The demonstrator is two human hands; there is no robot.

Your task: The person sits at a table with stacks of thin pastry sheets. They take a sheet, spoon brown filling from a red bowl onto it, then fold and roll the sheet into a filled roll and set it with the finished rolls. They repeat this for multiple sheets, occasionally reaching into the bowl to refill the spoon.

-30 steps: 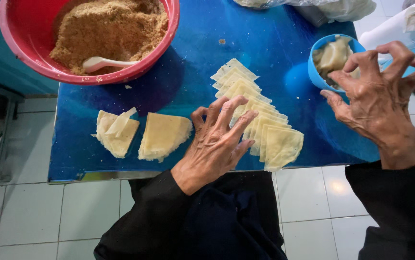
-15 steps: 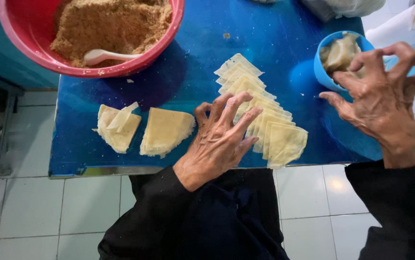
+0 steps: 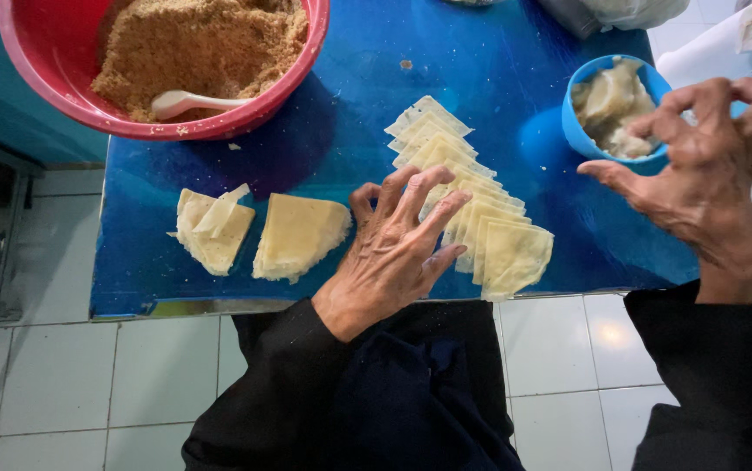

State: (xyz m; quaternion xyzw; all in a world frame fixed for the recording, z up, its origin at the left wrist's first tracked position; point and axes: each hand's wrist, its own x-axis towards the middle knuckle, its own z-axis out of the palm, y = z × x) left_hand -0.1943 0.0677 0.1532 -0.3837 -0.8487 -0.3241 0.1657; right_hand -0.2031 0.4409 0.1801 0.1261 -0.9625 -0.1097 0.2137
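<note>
Count, head view: 2 hands, 2 bowls, 1 spoon, 1 fanned row of thin pale-yellow square dough wrappers [image 3: 472, 205] w/ approx. 10 sheets showing (exact no. can't be told, they overlap), 2 folded pale-yellow filled wrappers [image 3: 258, 231] lying side by side at left. All sit on a glossy blue tabletop [image 3: 350, 131]; white floor tiles [image 3: 62, 375] below its near edge. Containers: large round red plastic bowl [image 3: 44, 78] at top left, holding brown crumbly filling [image 3: 193, 48] plus a white plastic spoon [image 3: 188, 102] lying on it, handle toward the right. Small round blue plastic bowl [image 3: 578, 122] at top right, holding a pale, wet-looking paste [image 3: 611, 105]. Position of wrapper row rel. to hands: row runs diagonally from centre of table down to the near edge, bottom sheet close to that edge. Left hand [image 3: 393, 253] lies palm down, fingers spread and open, gripping nothing; fingertips rest on the left side of the row, approx. mid-length. Folded pieces are just left of this hand, nearest one close to the thumb, not touching. Right hand [image 3: 707, 174] is raised off the table, right of the row and well apart from it, just beside the blue bowl; fingers curled, tips drawn near each other, thumb out toward the bowl. Whether anything is pinched betw. them can't be told. Both arms in black sleeves [image 3: 724, 375].
</note>
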